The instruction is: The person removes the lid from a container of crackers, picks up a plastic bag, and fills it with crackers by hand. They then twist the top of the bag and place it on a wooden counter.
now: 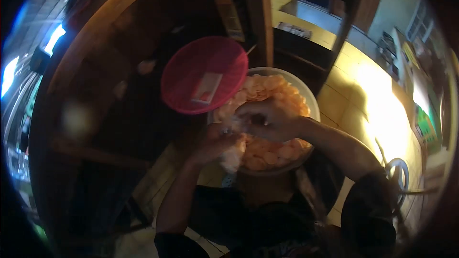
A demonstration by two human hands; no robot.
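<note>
R hand (267, 119) sits over a white bowl (310, 98) heaped w/ orange chips (275, 152). Its fingers curl down to the pile near the bowl's left edge; the grip looks bunched, but the frame is too dim and blurred to tell whether it actually has chips in it. L hand (216, 142) is just beside it, at the bowl's near-left rim. Its grip is closed on a pale, crinkly bag (232, 158) that hangs down past the rim, prob. kept tight to the bowl so the two hands meet right at the bag's mouth. The chips are mostly in the bowl; what's in the bag can't be made out. A red basket (191, 67) lies tilted over the bowl's far-left rim, w/ a small card (206, 88) lying inside it. It seems parked there, near at hand but off the pile. The bowl rests low in front of the person, approx. lap level; what carries it is hidden. Dark wooden furniture (258, 19) stands behind, and a yellow tiled floor (368, 95) catches light to the right.
</note>
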